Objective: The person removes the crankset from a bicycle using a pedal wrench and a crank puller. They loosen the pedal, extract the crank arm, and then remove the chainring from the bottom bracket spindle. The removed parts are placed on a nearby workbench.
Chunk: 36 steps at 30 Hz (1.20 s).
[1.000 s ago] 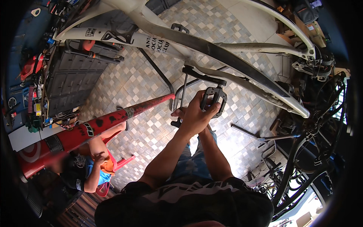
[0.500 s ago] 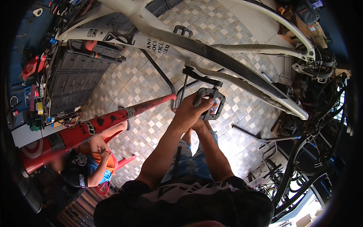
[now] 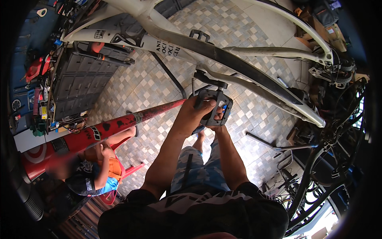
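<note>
A black platform bicycle pedal (image 3: 229, 104) is joined to a dark crank arm (image 3: 213, 81) under the pale bicycle frame (image 3: 149, 43). My left hand (image 3: 190, 116) grips the pedal's left side, its thumb lying over the cage. Behind and below the pedal is my right hand (image 3: 218, 124), with curled fingers showing through the cage opening. A small blue thing (image 3: 225, 107) is at those fingertips; its kind cannot be made out. A thin metal rod (image 3: 193, 84) stands up just beyond my left hand, its lower end hidden.
A red bicycle frame tube (image 3: 119, 124) slants in from the left, close to my left forearm. Below it sits another person (image 3: 104, 161). Dark bicycle frames and parts (image 3: 318, 175) crowd the right. Grey drawers (image 3: 75, 79) and tools line the left. The second pedal (image 3: 199, 35) is beyond the frame.
The pedal and crank end have shifted slightly left, and the pedal has tilted. Both hands moved with it. The thin rod now shows less of its length.
</note>
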Available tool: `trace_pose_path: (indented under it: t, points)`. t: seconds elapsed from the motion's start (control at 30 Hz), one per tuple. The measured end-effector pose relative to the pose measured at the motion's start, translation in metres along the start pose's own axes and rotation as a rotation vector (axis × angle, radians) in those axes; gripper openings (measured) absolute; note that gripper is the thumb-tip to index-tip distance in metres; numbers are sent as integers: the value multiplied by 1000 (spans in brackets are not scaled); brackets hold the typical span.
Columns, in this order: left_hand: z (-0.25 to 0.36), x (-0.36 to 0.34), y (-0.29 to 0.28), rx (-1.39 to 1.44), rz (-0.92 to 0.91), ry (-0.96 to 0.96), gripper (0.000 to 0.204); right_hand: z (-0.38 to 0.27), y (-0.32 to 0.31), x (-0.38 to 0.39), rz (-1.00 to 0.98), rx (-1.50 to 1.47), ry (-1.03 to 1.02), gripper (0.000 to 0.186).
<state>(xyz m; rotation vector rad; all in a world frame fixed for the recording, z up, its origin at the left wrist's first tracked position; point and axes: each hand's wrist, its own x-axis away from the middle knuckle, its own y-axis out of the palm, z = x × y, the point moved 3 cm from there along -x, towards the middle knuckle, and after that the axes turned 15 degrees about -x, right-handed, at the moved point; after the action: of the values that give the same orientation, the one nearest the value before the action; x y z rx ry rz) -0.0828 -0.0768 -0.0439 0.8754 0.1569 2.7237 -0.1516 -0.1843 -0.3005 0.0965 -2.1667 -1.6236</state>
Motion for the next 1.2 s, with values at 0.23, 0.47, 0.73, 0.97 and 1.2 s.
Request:
trace_pose_path:
  t: [0.23, 0.47, 0.73, 0.97, 1.2]
  points:
    - [5, 2, -4, 48, 22, -40, 24, 6, 42, 0, 26, 457, -32, 56]
    - [2, -1, -1, -6, -2, 18, 22, 25, 35, 11, -64, 535, -89, 60]
    - [-16, -6, 2, 41, -33, 31, 29, 27, 28, 0, -56, 383, -130, 60]
    - [-16, -7, 5, -111, -53, 76, 25, 15, 33, -2, -43, 263, -80, 61]
    - [-5, -5, 3, -181, -86, 90, 31, 17, 35, 1, -30, 254, -96, 61]
